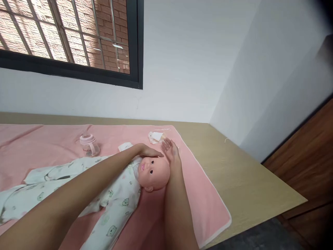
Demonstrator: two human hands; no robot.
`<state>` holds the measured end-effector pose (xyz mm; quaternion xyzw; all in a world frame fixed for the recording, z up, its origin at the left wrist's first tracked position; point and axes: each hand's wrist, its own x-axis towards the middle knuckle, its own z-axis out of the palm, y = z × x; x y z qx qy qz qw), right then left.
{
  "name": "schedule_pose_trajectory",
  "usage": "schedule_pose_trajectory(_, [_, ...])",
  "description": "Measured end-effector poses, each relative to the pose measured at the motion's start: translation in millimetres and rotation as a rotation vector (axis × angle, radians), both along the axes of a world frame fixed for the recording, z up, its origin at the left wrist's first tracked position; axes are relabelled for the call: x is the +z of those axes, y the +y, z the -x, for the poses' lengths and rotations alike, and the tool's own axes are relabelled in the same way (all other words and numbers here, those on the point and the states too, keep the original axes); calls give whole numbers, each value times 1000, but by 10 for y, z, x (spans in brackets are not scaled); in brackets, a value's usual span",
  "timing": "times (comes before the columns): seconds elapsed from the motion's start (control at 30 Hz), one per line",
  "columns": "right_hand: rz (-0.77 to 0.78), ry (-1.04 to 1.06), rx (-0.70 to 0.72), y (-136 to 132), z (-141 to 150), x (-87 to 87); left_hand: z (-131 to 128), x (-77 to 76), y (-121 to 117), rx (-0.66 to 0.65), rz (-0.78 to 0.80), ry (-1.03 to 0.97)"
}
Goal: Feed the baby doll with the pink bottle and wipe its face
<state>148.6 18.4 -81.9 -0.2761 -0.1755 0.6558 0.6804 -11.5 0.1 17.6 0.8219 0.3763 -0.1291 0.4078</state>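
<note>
Filling the upper half of the frame, two white walls [182, 66] meet in a corner right of centre. Below them spreads one pale wooden tabletop [249, 184], and on it, from the left edge to past the middle, lies one pink blanket [200, 198] with a white border. One window [135, 41] in a dark frame takes the upper left, with metal bars and brickwork showing through it. One brown wooden panel [299, 166] stands at the right edge, above a strip of dark floor [260, 236] at lower right.

One doll [131, 184] lies face up on the blanket, its legs toward the lower left and its single bald head [156, 173] just below the centre of the frame. It wears one white suit [114, 215] printed with small green animals.

Two bare hands meet the head. The left hand [151, 151] reaches across the doll and lies along the head's upper side, fingers straight. The right hand [170, 151] is beside the crown, palm showing and fingers extended. Neither grips anything; how firmly they touch the head cannot be told.

Left of centre stands one clear bottle [90, 144] with a pink top. One small white packet [156, 136] lies just above the hands.
</note>
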Motion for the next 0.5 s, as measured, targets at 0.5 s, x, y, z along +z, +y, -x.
schedule_pose_trajectory(0.5, [-84, -86, 151, 147, 113, -197, 462, 535, -186, 132, -424, -462])
